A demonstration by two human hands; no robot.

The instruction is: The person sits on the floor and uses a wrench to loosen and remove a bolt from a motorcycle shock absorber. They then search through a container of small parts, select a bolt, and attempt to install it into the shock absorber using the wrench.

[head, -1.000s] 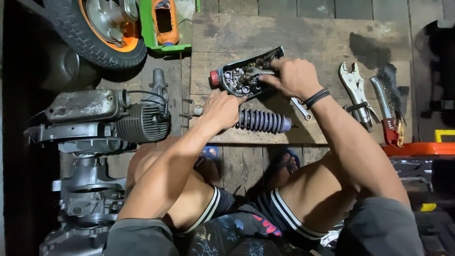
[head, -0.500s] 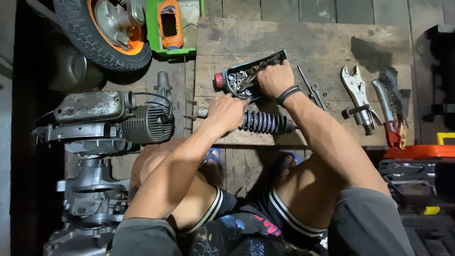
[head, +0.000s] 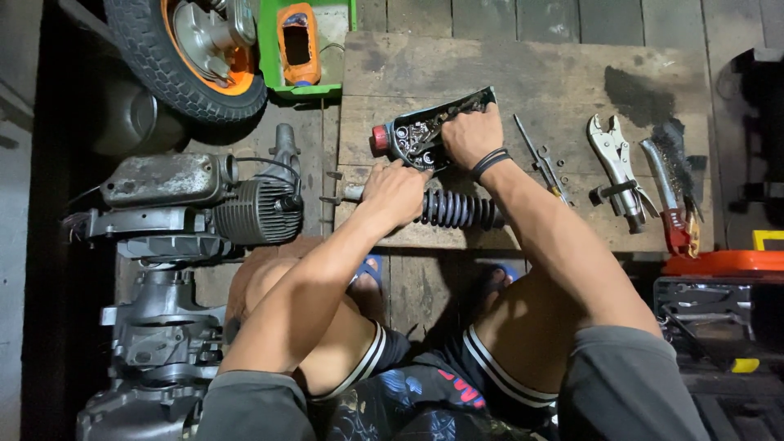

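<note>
From above, at far left I see a grey engine block (head: 188,220) on the floor beneath an orange-rimmed wheel (head: 192,53). On the wooden board (head: 523,73), my left hand (head: 396,192) is closed around the black ribbed shock absorber (head: 457,210) lying flat. Just above, my right hand (head: 469,135) grips a black parts tray (head: 425,131). Locking pliers (head: 616,167) lie further right.

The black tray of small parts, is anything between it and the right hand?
Nothing visible. The right hand already rests on the black tray of small parts, fingers curled over its near edge. The left hand is separate, lying on the ribbed shock absorber just below.
</note>
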